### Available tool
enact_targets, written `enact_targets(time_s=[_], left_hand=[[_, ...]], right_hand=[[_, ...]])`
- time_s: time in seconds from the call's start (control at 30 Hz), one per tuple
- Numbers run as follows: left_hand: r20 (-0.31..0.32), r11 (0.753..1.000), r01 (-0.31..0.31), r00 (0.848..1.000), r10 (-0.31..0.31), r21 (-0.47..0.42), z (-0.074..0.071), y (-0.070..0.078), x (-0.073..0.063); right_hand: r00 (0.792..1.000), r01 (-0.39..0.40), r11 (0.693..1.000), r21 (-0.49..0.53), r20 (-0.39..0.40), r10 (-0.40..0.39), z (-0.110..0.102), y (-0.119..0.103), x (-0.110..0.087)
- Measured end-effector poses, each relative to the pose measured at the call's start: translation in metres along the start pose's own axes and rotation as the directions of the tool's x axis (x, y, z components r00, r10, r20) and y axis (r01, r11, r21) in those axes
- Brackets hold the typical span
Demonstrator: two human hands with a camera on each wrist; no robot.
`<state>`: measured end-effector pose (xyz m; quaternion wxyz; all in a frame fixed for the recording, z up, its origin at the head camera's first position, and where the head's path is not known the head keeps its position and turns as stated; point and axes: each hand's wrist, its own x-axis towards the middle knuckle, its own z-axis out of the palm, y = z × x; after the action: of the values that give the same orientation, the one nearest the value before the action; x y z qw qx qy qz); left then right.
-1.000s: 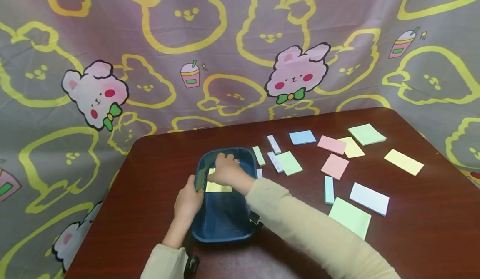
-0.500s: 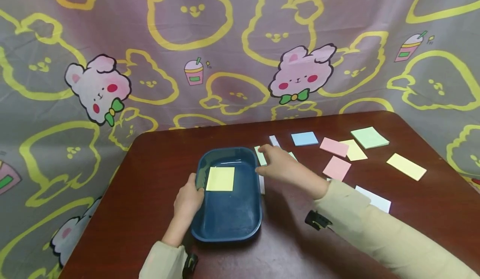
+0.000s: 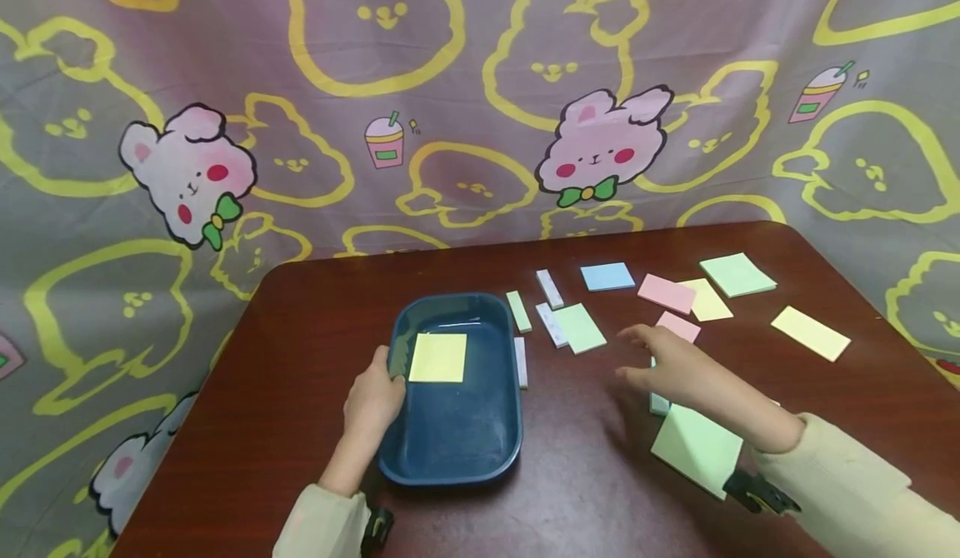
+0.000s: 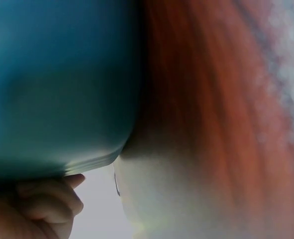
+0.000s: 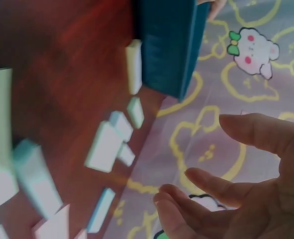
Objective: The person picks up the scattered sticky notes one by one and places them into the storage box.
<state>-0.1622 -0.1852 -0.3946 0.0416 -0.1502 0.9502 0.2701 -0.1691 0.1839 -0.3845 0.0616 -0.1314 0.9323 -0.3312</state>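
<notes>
A dark blue plastic tray (image 3: pixel 450 433) stands on the table, with a yellow sticky note pad (image 3: pixel 438 358) lying flat inside it. My left hand (image 3: pixel 373 401) grips the tray's left rim; in the left wrist view its curled fingers (image 4: pixel 49 199) are against the tray edge. My right hand (image 3: pixel 686 375) hovers over the right half of the table, fingers spread and holding nothing. Under and around it lie a large green pad (image 3: pixel 697 450), a narrow blue-green pad (image 3: pixel 659 405) and a pink pad (image 3: pixel 678 326), all partly hidden by the hand.
Between tray and right hand lie a green pad (image 3: pixel 582 329) and several narrow strips. Farther back are a blue pad (image 3: pixel 607 276), another pink pad (image 3: pixel 666 293), a green pad (image 3: pixel 738 275) and a yellow oblong pad (image 3: pixel 811 333). A patterned curtain (image 3: pixel 465 108) hangs behind the table.
My right hand has left the tray's inside, where the yellow pad now lies uncovered, passed over the narrow strips and moved right. My left hand has stayed on the rim.
</notes>
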Motion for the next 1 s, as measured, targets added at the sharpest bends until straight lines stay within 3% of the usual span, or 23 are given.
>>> enact_targets(time_s=[0.13,0.33,0.57,1.0], left_hand=[[0.011,1.0,0.003,1.0,-0.003,-0.002,-0.001,0.001,-0.001],[0.017,1.0,0.0,1.0,0.0,-0.002,-0.003,0.003,-0.002],[0.014,1.0,-0.002,1.0,0.002,-0.005,-0.003,0.002,-0.001],[0.015,1.0,0.003,1.0,-0.003,-0.002,0.0,0.001,-0.001]], right_hand=[[0.996,-0.002,0.997,-0.079,0.087,0.009,-0.027,-0.02,-0.027],[0.991,-0.008,0.997,-0.082,0.133,0.019,-0.024,0.006,-0.048],[0.986,-0.077,0.975,-0.207,0.127,0.105,-0.015,0.03,-0.055],[0.987,-0.117,0.97,-0.213,0.083,0.138,-0.009,0.05,-0.057]])
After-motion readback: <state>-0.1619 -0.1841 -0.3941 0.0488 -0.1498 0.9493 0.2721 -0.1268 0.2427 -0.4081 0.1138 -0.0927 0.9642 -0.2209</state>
